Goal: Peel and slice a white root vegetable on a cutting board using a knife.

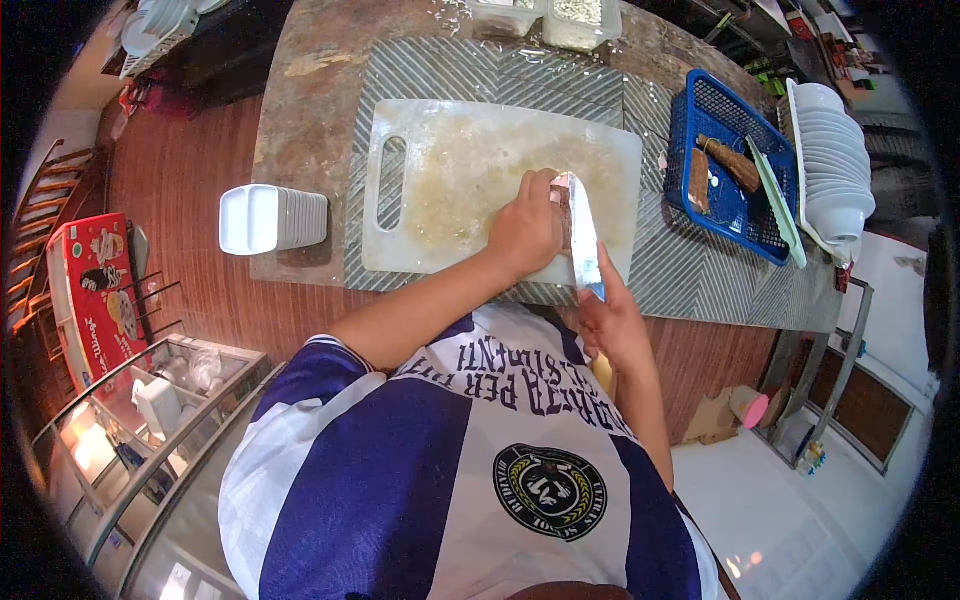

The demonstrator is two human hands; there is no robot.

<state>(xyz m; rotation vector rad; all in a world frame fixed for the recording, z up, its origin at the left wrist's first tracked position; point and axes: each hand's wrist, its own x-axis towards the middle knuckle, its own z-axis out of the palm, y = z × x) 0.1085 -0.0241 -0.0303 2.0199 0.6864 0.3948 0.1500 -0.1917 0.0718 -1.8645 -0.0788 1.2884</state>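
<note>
My left hand (527,228) is closed around a brown elongated piece of food (565,215) with a pinkish-white end, and presses it to the white cutting board (470,120). Its exact kind I cannot make out, since my fingers cover much of it. My right hand (612,320) grips a knife (583,235) by its handle. The broad, shiny blade points away from me, along the right side of the brown piece. Wet, yellowish marks cover the middle of the board.
At the right, a blue plastic basket (683,130) holds brown elongated pieces (735,165) and a long pale green thing (775,195). Stacked white bowls (835,160) stand beyond it. White trays (270,218) are stacked at the left edge. Containers of whitish bits (582,18) stand at the back.
</note>
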